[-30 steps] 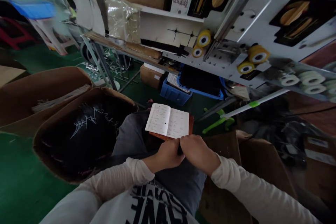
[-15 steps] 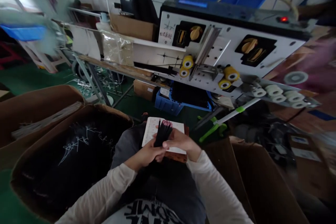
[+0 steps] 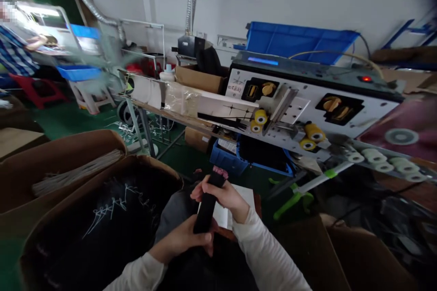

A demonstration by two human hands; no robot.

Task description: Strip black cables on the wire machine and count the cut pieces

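A tight bundle of thin black strands, perhaps wires, with pink tips (image 3: 206,211) stands tilted between my two hands, above my lap. My left hand (image 3: 184,238) is closed round its lower part, the thumb lying across the front. Higher up, just below the pink tips, my right hand (image 3: 221,193) grips the same bundle with the fingers wrapped round it. Partly covered by my right hand and the bundle, an open notebook (image 3: 244,195) with white pages lies on a brown board by my lap. The lower end of the bundle is hidden by my left hand.
On my left a cardboard box (image 3: 150,160) holds many black strands tied with white string. A machine (image 3: 235,82) with yellow rollers stands on the bench ahead. Blue crates (image 3: 227,157) sit beneath it. Another cardboard box (image 3: 307,245) is at my right. Far left, a person works.
My right hand has moved up the bundle to near the pink tips, and my left hand has gone lower. The strands look gathered closer together. The view has tilted upward.
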